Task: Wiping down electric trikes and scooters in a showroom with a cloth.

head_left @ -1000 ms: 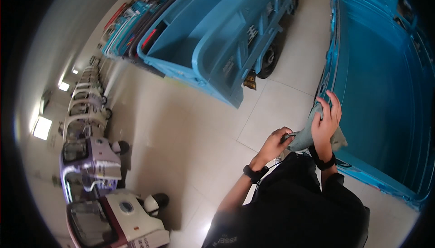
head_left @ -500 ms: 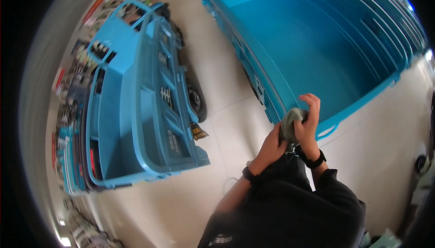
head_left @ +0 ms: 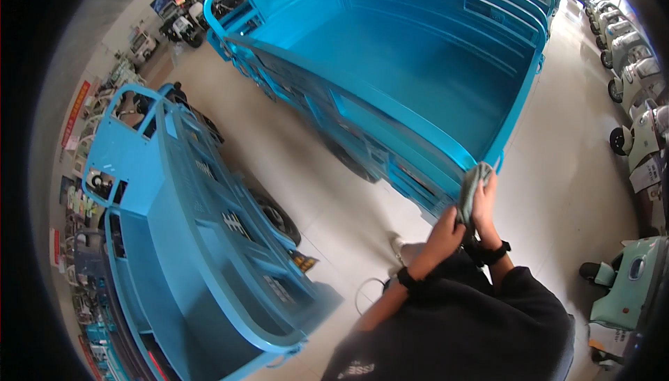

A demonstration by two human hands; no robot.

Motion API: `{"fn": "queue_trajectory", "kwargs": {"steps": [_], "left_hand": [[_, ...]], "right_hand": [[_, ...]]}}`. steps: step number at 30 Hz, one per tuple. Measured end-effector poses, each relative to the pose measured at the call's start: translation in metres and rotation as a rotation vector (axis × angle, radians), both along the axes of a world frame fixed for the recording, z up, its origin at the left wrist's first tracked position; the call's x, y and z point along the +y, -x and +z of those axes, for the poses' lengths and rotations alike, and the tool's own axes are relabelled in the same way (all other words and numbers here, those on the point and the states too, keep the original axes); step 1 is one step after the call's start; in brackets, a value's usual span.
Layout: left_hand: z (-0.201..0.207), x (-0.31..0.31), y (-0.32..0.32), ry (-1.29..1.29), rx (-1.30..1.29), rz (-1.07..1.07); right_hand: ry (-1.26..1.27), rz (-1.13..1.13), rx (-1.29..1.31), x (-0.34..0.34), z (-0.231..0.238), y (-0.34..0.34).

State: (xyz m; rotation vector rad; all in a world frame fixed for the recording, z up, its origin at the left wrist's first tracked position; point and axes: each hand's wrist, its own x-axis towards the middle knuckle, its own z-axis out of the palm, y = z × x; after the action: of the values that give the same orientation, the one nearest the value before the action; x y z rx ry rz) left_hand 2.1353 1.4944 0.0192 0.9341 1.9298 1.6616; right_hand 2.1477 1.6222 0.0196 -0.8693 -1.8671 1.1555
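Observation:
A grey-green cloth point(head_left: 470, 196) is bunched between my two hands, in front of my body. My left hand point(head_left: 444, 233) grips its lower left part, fingers closed. My right hand point(head_left: 484, 203) is wrapped round the right side of the cloth, with its fingers pointing up along it. Just beyond the hands is the near corner of a bright blue cargo tricycle bed point(head_left: 446, 145); whether the cloth touches its rim I cannot tell.
A second, lighter blue cargo tricycle point(head_left: 202, 242) stands to the left. Along the right side several scooters are lined up, with a mint green scooter point(head_left: 631, 280) nearest. Tiled floor point(head_left: 334, 231) runs between the two tricycles. More vehicles stand along the far left wall.
My view has swung to the right, bringing the row of scooters in. The cloth has gone from a rounded bundle to a longer upright shape, and my right fingers have closed round it.

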Motion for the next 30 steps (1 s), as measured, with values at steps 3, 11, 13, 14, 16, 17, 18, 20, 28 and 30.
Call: {"fn": "queue_trajectory", "kwargs": {"steps": [3, 11, 13, 14, 16, 17, 18, 20, 28, 30], "left_hand": [[-0.019, -0.009, 0.011, -0.083, 0.124, -0.027], [-0.013, -0.023, 0.091, -0.178, 0.088, -0.239], [0.001, -0.023, 0.124, -0.116, 0.044, -0.371], [0.008, -0.023, 0.144, -0.116, 0.026, -0.389], [0.016, -0.028, 0.185, -0.080, 0.008, -0.309], [0.024, -0.029, 0.207, -0.028, -0.018, -0.265], [0.028, -0.035, 0.234, 0.111, -0.144, -0.276], [0.024, -0.047, 0.272, -0.075, -0.251, -0.199], [0.025, -0.074, 0.380, -0.406, -0.531, 0.225], [0.008, -0.080, 0.413, -0.361, -0.517, 0.206]], "right_hand": [[-0.127, -0.084, 0.005, 0.003, -0.002, 0.008], [-0.472, -0.184, -0.336, -0.031, 0.067, 0.065], [-0.636, -0.157, -0.395, -0.040, 0.081, 0.092], [-0.669, -0.157, -0.453, -0.044, 0.086, 0.113], [-0.680, -0.090, -0.519, -0.050, 0.085, 0.163], [-0.678, -0.056, -0.517, -0.055, 0.088, 0.187], [-0.679, -0.005, -0.503, -0.061, 0.088, 0.214], [-0.668, 0.106, -0.470, -0.072, 0.082, 0.263], [-0.796, 0.234, -0.502, -0.107, 0.080, 0.408], [-0.750, 0.260, -0.515, -0.114, 0.085, 0.431]]}}
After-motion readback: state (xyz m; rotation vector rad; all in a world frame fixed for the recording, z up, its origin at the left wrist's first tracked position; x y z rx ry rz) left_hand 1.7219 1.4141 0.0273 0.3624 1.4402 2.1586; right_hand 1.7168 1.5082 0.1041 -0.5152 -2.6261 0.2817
